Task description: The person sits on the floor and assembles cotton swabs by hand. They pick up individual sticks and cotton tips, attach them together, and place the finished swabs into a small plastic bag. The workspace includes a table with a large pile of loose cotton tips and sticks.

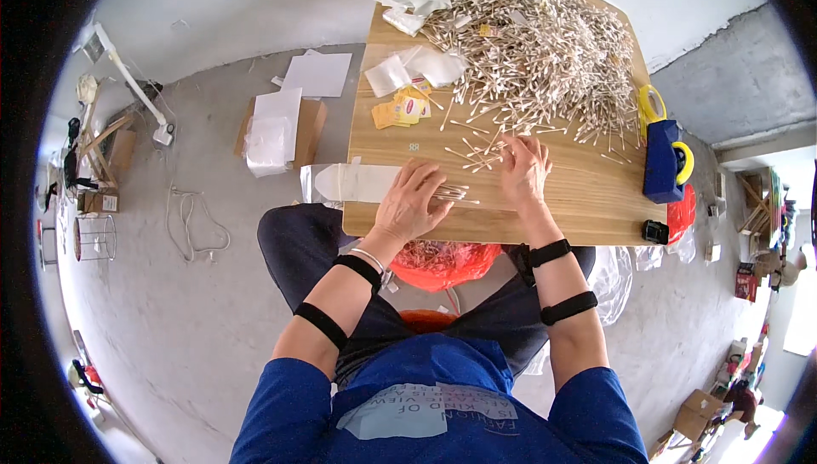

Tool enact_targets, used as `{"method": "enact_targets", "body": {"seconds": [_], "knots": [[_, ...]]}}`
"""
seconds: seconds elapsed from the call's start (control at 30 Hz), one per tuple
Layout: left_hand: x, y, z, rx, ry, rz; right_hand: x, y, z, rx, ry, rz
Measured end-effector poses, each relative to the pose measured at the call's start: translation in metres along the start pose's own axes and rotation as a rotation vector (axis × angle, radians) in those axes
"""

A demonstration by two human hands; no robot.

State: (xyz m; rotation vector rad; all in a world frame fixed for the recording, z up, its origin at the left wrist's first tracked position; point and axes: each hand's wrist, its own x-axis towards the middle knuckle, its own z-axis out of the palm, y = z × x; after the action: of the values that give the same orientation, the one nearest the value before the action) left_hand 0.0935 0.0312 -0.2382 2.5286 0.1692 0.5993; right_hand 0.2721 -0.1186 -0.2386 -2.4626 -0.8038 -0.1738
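Note:
My left hand (412,202) rests near the table's front edge, its fingers closed around a small bundle of cotton swabs (451,193) whose tips stick out to the right. Beside its wrist, a white strip with a rounded end (353,182) lies flat and runs under the hand. My right hand (525,168) is on the tabletop to the right, thumb and fingers pinched at the edge of some loose cotton swabs (477,154); its fingertips partly hide what they grip. Behind both hands, a large heap of cotton swabs (553,55) covers the table's far part.
Yellow printed packets (400,110) and clear plastic bags (417,68) lie at the table's left. A blue tape dispenser (662,162) with yellow rolls stands at the right edge, near a small black object (654,232). A red plastic bag (444,265) sits below the front edge.

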Motion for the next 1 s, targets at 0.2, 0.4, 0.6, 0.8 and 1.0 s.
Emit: {"method": "enact_targets", "body": {"seconds": [0.2, 0.4, 0.6, 0.8, 1.0], "knots": [[-0.002, -0.001, 0.001, 0.027, 0.003, -0.011, -0.009, -0.016, -0.004, 0.005, -0.119, -0.091], [0.001, 0.000, -0.001, -0.015, -0.014, -0.004, -0.019, -0.036, 0.014, 0.118, -0.084, -0.194], [-0.002, -0.001, 0.002, 0.009, 0.022, -0.023, -0.017, -0.029, 0.003, 0.043, -0.120, -0.146], [-0.002, -0.002, 0.003, -0.028, 0.017, -0.031, -0.034, -0.038, 0.003, 0.092, -0.160, -0.274], [-0.001, 0.003, -0.001, 0.021, 0.008, -0.082, -0.032, -0.035, 0.002, 0.077, -0.090, -0.222]]}}
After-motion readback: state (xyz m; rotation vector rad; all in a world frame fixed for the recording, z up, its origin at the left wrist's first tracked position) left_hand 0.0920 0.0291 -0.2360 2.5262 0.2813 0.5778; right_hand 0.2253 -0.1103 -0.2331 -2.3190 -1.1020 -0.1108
